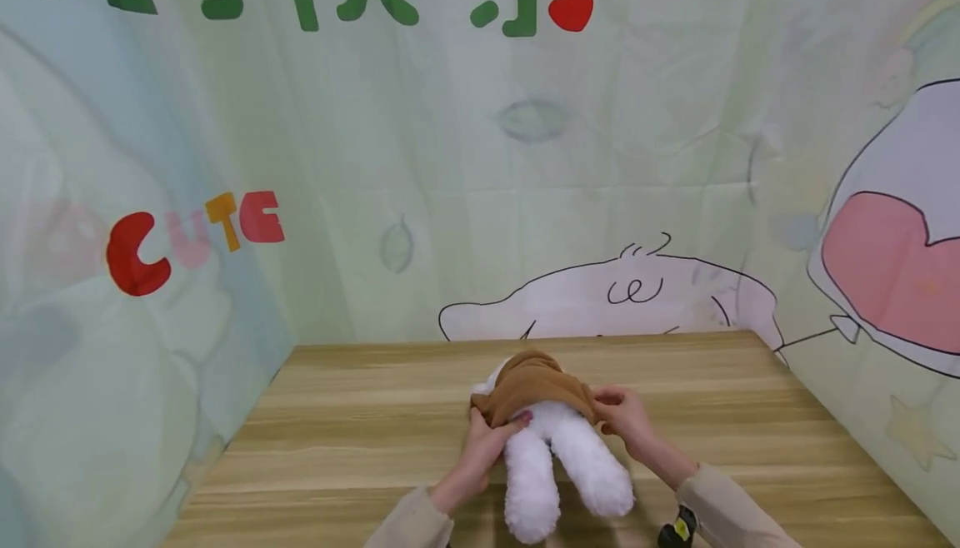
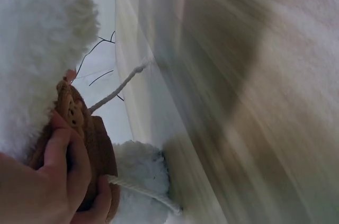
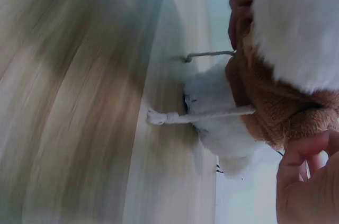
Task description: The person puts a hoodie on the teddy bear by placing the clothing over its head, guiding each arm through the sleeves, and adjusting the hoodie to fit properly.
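A white plush toy (image 1: 532,481) is held over the wooden table, its two fluffy legs toward me. Round its body sits a brown hooded top (image 1: 536,386), bunched up toward the head. My left hand (image 1: 483,441) grips the top's left side, with the thumb lying across the hem by the white fur. On the other side, my right hand (image 1: 626,419) pinches the hem's right edge between thumb and fingers. Pale drawstrings (image 3: 204,116) dangle from the top in both wrist views. White fur of the toy's head (image 2: 140,176) shows beyond the brown cloth.
The wood-grain table (image 1: 337,440) extends around the toy on every side. Behind it hangs a pale printed curtain (image 1: 420,132) with cartoon figures and lettering. A black strap-like item with a yellow patch (image 1: 678,527) is at my right sleeve.
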Demonstrator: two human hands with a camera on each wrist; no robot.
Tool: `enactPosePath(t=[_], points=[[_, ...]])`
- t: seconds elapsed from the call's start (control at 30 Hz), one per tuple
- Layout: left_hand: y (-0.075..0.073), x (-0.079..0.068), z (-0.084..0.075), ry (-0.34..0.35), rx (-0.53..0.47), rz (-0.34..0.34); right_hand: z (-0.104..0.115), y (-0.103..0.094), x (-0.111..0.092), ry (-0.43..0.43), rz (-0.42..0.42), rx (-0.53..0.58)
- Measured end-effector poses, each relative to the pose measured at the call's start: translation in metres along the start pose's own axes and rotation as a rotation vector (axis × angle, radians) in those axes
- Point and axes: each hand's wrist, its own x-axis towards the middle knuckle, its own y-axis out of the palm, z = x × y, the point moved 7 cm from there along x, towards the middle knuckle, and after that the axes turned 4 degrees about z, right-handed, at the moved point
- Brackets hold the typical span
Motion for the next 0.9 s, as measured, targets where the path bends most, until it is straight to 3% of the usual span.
enactPosePath(t=[0.23,0.4,0.5,0.67,0.8,0.9], points=[[-0.002,0.001,0.003,-0.010,0.035,-0.014,-0.002,0.002,-0.003,-0.014,0.053,-0.109],[-0.001,0.002,0.004,-0.002,-0.023,0.042,0.001,0.005,-0.002,-0.061,0.145,-0.189],[-0.001,0.002,0.006,-0.007,-0.059,0.086,0.002,0.003,0.000,-0.043,0.160,-0.252],[-0.004,-0.005,0.009,0.009,0.098,0.107,0.001,-0.004,0.003,0.036,0.118,-0.377],[-0.008,-0.008,0.005,0.060,0.269,0.097,-0.007,-0.005,0.003,0.120,0.123,-0.307],[-0.010,-0.008,0.004,0.011,0.223,0.188,-0.016,-0.004,0.003,0.177,0.169,-0.215]])
